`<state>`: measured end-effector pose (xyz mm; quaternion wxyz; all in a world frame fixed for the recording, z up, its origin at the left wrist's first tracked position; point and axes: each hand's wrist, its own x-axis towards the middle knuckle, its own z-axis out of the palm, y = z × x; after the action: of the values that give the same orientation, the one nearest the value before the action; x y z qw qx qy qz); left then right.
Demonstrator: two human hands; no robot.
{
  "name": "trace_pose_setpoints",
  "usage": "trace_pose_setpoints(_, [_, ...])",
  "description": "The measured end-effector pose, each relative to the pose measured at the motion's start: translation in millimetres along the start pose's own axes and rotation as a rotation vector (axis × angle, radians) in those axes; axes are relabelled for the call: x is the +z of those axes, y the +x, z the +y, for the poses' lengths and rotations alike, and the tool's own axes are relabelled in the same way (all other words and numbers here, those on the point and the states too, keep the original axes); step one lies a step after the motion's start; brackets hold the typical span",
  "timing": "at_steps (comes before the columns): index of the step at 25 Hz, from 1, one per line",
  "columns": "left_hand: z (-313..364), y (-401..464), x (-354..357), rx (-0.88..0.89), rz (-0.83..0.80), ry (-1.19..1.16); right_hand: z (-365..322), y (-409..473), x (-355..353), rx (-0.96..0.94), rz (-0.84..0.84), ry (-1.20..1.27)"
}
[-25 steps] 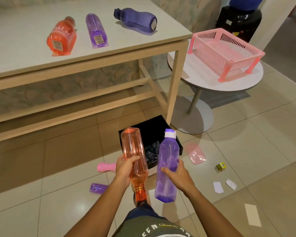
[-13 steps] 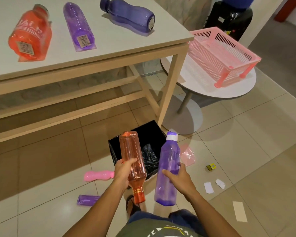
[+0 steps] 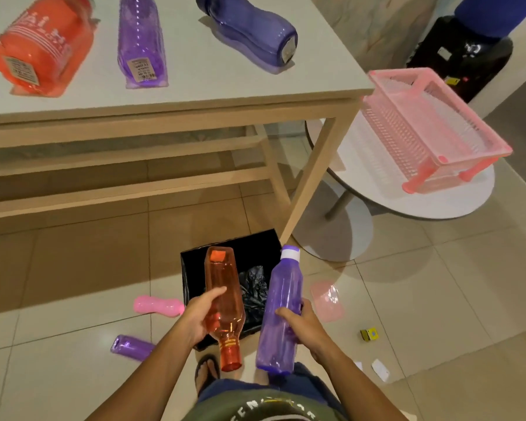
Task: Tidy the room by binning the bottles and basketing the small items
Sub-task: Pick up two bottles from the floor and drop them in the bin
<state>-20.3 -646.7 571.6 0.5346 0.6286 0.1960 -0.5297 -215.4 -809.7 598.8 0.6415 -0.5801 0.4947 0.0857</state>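
Observation:
My left hand [image 3: 198,318] grips an orange bottle [image 3: 223,299] upside down, its cap toward me. My right hand [image 3: 301,325] holds a purple bottle [image 3: 279,308] upright by its middle, white cap on top. Both bottles hang just above the black bin [image 3: 240,256] lined with a dark bag, on the floor by the table leg. On the table [image 3: 195,95] lie an orange jar-like bottle [image 3: 40,47], a purple bottle [image 3: 142,41] and a dark blue bottle [image 3: 249,33]. A pink basket [image 3: 431,132] stands on the round white table [image 3: 438,202].
On the floor lie a pink bottle [image 3: 158,305], a small purple bottle [image 3: 131,347], a pink lid [image 3: 327,300], a small yellow item [image 3: 369,334] and white paper scraps [image 3: 380,369]. A black water dispenser [image 3: 465,53] stands behind the basket.
The view has moved closer to the table and bin. Both hands keep hold of their bottles, which have shifted slightly forward toward the bin.

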Motion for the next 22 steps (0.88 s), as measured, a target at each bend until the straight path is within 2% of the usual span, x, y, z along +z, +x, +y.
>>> trace_pose_setpoints(5, [-6, 10, 28, 0.005, 0.204, -0.023, -10, 41, -50, 0.0, -0.166, -0.137])
trace_pose_setpoints(9, [-11, 20, 36, 0.0, 0.299, -0.099, -7, 69, -60, 0.044, -0.209, -0.211])
trace_pose_setpoints(13, [-21, 47, 27, 0.011, 0.343, -0.151, 1, 103, -43, 0.081, -0.139, -0.24])
trace_pose_setpoints(16, [-28, 76, 18, 0.019, 0.359, -0.189, 1, 123, -21, 0.124, -0.082, -0.102])
trace_pose_setpoints(19, [-35, 109, 13, -0.064, 0.3, -0.206, 16, 147, 0, 0.179, -0.063, 0.013])
trace_pose_setpoints(22, [-48, 160, 11, -0.098, 0.305, -0.18, 39, 191, 17, 0.178, -0.054, 0.017])
